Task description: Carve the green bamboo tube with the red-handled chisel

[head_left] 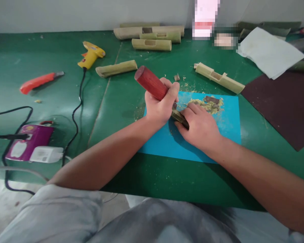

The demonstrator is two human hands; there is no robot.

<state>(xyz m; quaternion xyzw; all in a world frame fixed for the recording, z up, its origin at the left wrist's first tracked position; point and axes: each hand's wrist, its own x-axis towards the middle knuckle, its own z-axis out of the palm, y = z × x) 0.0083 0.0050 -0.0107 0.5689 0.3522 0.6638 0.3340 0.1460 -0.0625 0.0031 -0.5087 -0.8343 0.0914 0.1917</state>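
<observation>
Left hand (160, 106): closed in a full fist round the red handle (150, 82), thumb wrapped over, butt end tilted up and to the far left.
Red handle: thick, round, varnished wood; working end hidden under the fist, so blade type unclear.
Right hand (201, 126): fingers pressed together and curled down onto the bamboo piece (180, 118), pinning and pinching it against the blue mat (228, 125).
Bamboo piece: small, dark, lying between the two hands at the near-left part of the mat; mostly covered, only one end showing.
Contact: both hands touching or almost touching over the piece.
Handling, bamboo piece: probably light, stiff and hard; smooth skin likely slippery, liable to skid or split along the grain; best held by its long sides, fingertips kept behind the tool's edge.
Handling, tool: seems solid and a bit top-heavy; best gripped mid-handle, as now.
Blue mat: flat on the green worktop (116, 101), likely thin and soft, some grip under the piece.
Shavings (207, 104): pale heap with dark chips on the far part of the mat, just beyond the right hand.
Notched bamboo strip (219, 78): far right of the hands, off the mat.
Bamboo tubes (152, 33): stacked at the far edge; one split length (116, 68) nearer, left of the handle.
Glue gun (91, 55): yellow, far left, cord trailing near.
Utility knife (38, 82): orange, far left, well apart.
White paper (270, 52) and brown sheet (286, 104): right side.
</observation>
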